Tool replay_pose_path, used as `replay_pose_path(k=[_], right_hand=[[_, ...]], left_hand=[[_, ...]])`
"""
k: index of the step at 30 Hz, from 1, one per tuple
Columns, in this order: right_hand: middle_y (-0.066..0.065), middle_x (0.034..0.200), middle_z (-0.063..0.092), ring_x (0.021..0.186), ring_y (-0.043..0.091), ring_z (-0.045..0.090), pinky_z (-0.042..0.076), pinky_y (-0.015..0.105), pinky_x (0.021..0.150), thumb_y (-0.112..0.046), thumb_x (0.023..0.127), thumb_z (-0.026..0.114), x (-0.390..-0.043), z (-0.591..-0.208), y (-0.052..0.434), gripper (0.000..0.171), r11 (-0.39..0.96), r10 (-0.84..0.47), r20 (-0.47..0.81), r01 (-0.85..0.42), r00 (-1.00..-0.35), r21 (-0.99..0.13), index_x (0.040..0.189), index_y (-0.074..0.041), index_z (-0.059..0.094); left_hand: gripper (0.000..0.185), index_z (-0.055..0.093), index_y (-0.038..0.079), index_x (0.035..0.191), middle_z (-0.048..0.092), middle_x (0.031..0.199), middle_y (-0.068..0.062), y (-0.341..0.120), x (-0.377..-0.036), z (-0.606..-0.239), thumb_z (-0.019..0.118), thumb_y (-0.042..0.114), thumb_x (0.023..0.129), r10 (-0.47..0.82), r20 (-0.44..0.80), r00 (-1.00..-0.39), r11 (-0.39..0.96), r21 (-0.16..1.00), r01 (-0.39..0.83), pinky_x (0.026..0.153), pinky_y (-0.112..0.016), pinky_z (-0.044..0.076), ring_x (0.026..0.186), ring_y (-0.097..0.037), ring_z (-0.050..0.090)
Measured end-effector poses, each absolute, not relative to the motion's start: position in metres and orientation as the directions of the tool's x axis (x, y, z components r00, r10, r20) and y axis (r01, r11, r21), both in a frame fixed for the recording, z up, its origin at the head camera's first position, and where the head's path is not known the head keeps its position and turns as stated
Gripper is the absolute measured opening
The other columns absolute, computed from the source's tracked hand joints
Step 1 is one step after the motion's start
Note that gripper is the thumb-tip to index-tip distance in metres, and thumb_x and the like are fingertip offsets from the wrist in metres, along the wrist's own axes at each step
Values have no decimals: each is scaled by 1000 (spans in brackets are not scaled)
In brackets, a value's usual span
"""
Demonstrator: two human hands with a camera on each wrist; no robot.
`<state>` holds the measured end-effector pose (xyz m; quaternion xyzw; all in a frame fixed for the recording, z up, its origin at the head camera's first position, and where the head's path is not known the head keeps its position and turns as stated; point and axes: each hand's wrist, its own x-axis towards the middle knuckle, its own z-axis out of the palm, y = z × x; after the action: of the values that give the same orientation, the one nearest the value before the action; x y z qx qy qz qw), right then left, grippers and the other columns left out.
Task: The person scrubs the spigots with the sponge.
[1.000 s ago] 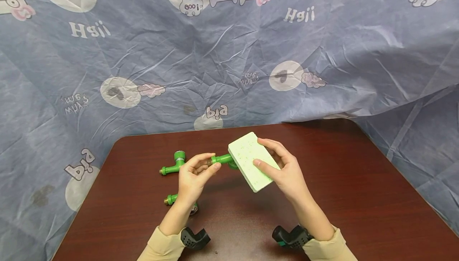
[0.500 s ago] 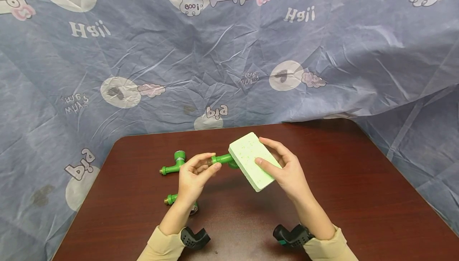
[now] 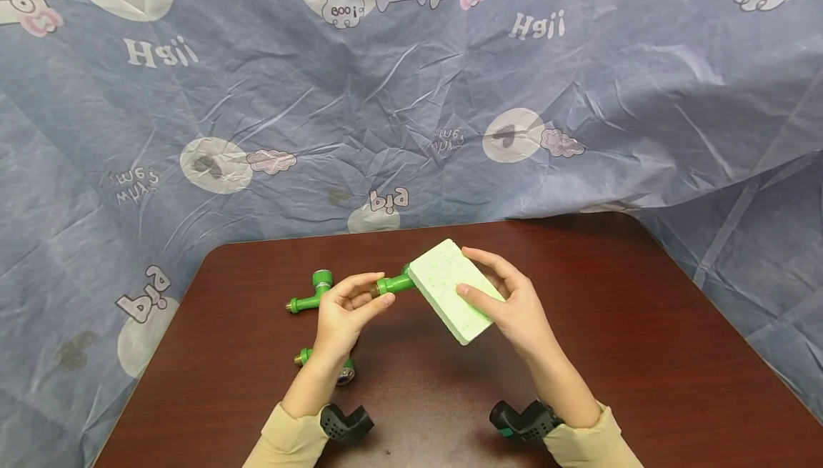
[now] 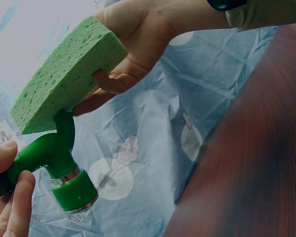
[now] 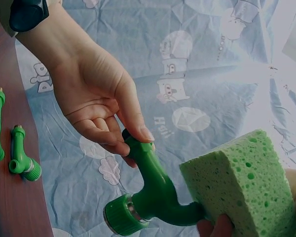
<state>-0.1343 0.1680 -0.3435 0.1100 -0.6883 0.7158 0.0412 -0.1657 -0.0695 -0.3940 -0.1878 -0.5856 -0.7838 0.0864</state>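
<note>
A green tap (image 3: 395,284) is held in the air by my left hand (image 3: 343,314), whose thumb and fingertips pinch its threaded inlet end. My right hand (image 3: 508,307) grips a light green sponge (image 3: 453,289), thumb on the near face and fingers behind. In the left wrist view the sponge (image 4: 64,79) lies against the spout of the tap (image 4: 49,153). The right wrist view has the tap (image 5: 158,192) with its round ribbed knob to the lower left, and the spout tip is partly hidden by the sponge (image 5: 246,182) and the right fingers.
Two more green taps lie on the dark red-brown table (image 3: 611,325): a farther tap (image 3: 311,302) left of my left hand and a nearer tap (image 3: 347,373) partly behind the left forearm. A printed blue-grey cloth (image 3: 321,111) hangs behind the table.
The tap has turned in my left hand: its knob, earlier below the spout beside the sponge, now shows above it. The left hand has shifted slightly left; the sponge has barely moved.
</note>
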Motion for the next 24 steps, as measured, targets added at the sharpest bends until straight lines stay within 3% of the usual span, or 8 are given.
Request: replay_pose_path(k=[7, 17, 24], right_hand=[[9, 105, 62, 72, 15, 64, 55, 26, 56, -2, 85, 67, -138, -346, 172, 49, -51, -75, 210, -207, -975, -977, 131, -8, 52], [9, 105, 60, 69, 15, 64, 54, 27, 55, -6, 87, 66, -145, -349, 180, 44, -42, -24, 210, -209, -977, -977, 129, -7, 52], [11, 103, 59, 68, 16, 64, 55, 29, 56, -11, 88, 66, -153, -352, 185, 45, -22, -4, 167, -167, -986, -986, 130, -7, 49]], left_hand=[[39, 57, -17, 109, 68, 102, -8, -73, -171, -398, 73, -11, 74, 121, 396, -910, -298, 889, 347, 72, -29, 57, 84, -17, 67], [41, 68, 9, 106, 68, 104, -4, -89, -185, -411, 68, -17, 74, 245, 461, -853, -375, 856, 355, 70, -25, 55, 89, -16, 66], [42, 68, 7, 108, 68, 106, -5, -98, -194, -423, 67, -18, 74, 283, 479, -831, -398, 847, 352, 73, -25, 55, 91, -16, 66]])
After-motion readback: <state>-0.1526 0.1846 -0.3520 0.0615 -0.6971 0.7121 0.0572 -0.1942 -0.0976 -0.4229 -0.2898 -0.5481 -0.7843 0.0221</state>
